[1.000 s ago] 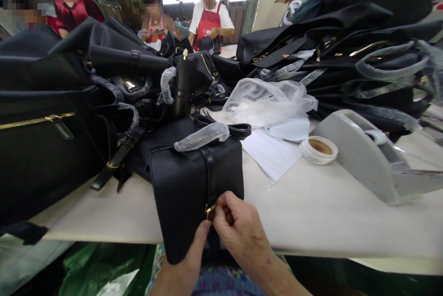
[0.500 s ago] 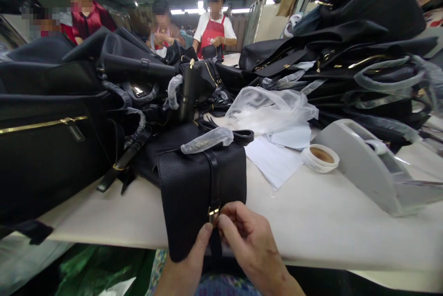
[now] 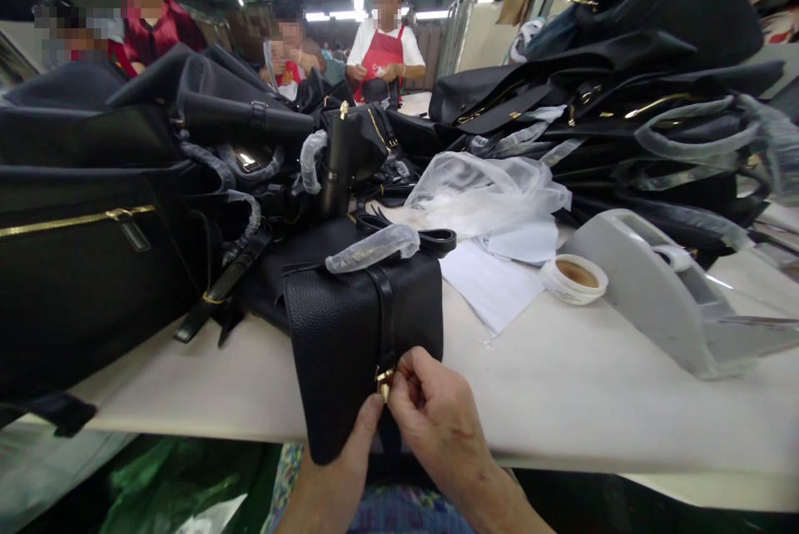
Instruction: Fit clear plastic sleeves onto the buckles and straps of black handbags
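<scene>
A small black leather bag [image 3: 337, 334] stands at the table's front edge, its flap toward me. Down the flap runs a black strap [image 3: 385, 309] with a gold buckle [image 3: 384, 382] near the lower end. My left hand [image 3: 340, 467] grips the bag's lower edge, its thumb against the buckle and its other fingers hidden behind the flap. On the buckle's right side, the fingers of my right hand [image 3: 437, 409] are pinched together at the metal. A plastic-wrapped handle [image 3: 373, 249] lies across the bag's top.
Black bags [image 3: 75, 268] are heaped on the left, more [image 3: 612, 101] on the right. Clear plastic [image 3: 487, 193] and white paper [image 3: 493, 284] lie behind. A round white tub [image 3: 574, 279] stands beside a grey tape dispenser [image 3: 662, 293]. Co-workers [image 3: 384, 51] are across the table.
My right hand has shifted slightly up and left, its fingers closing more tightly at the buckle. The buckle's gold part looks tilted outward now. My left hand keeps its hold on the bag.
</scene>
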### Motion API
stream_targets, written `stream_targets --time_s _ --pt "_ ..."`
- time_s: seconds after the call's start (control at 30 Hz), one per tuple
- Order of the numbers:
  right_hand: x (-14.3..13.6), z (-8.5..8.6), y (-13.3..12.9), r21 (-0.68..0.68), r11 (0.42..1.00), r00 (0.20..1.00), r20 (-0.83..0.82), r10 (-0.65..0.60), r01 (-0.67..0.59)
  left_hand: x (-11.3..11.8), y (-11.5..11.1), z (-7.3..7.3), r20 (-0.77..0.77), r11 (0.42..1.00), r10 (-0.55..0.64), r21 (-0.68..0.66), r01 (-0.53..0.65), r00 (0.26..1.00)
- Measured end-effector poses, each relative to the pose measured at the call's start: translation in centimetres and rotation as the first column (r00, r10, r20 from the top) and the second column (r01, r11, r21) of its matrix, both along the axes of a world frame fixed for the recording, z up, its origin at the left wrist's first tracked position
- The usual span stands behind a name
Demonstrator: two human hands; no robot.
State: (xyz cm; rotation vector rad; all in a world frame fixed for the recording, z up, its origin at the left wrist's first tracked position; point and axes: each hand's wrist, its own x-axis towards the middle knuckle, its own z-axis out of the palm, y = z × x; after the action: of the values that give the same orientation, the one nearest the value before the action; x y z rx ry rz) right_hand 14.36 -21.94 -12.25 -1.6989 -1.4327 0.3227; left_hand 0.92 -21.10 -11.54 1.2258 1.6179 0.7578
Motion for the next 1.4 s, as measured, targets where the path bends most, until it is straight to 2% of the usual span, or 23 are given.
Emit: stream_targets --time_s 0.13,0.2,0.33,0.4,0.47,0.57,0.63,0.8,1.0,1.17,1.4 --pt "0.3 -0.2 -0.3 -0.021 1.0 0.999 -0.034 0.018 -0.019 0.1 -0.1 0.0 -0.021 1.0 0.021 0.008 -0.021 1.0" --pt "0.6 0.0 -0.6 -0.044 0.997 0.991 -0.122 0.057 -0.063 0.0 -0.1 -0.1 -0.016 0.999 0.028 -0.016 -0.028 0.999" --pt "1.1 0.8 -1.2 -0.057 0.978 0.892 -0.424 0.159 -0.202 -0.3 0.2 -0.3 0.017 1.0 0.003 -0.031 -0.003 1.0" --pt "1.3 1.0 -1.4 -0.026 0.977 0.846 -0.504 0.172 -0.214 -0.6 0.5 -0.5 0.039 0.999 -0.023 -0.034 0.024 0.999" --pt "1.4 1.0 -1.6 0.047 0.983 0.836 -0.519 0.176 -0.178 -0.8 0.6 -0.8 0.092 0.997 -0.04 -0.058 0.045 0.995" --pt "1.4 0.8 -1.6 0.143 0.98 0.853 -0.484 0.193 -0.141 -1.1 0.8 -1.0 0.183 0.994 -0.02 -0.099 0.039 0.983" --pt "1.2 0.8 -1.5 0.137 0.978 0.874 -0.443 0.202 -0.156 -1.2 0.8 -1.0 0.207 0.995 0.009 -0.096 0.011 0.978" --pt "0.6 0.9 -1.0 0.065 0.991 0.952 -0.277 0.133 -0.12 -0.6 0.4 -0.4 0.15 0.996 0.078 -0.051 -0.071 0.986" --pt "0.2 0.3 -0.5 0.105 0.993 0.998 -0.039 0.058 -0.054 -0.1 0.2 -0.3 0.08 0.999 0.024 0.043 -0.028 0.997" --pt "-0.1 0.0 -0.2 0.124 0.992 1.0 0.01 0.009 -0.01 -0.1 0.3 -0.4 0.047 0.994 -0.004 0.106 -0.001 0.999" --pt "-0.4 -0.2 0.0 0.11 0.994 1.0 -0.024 -0.016 0.018 0.0 0.4 -0.1 0.029 0.999 0.005 0.041 -0.006 1.0"
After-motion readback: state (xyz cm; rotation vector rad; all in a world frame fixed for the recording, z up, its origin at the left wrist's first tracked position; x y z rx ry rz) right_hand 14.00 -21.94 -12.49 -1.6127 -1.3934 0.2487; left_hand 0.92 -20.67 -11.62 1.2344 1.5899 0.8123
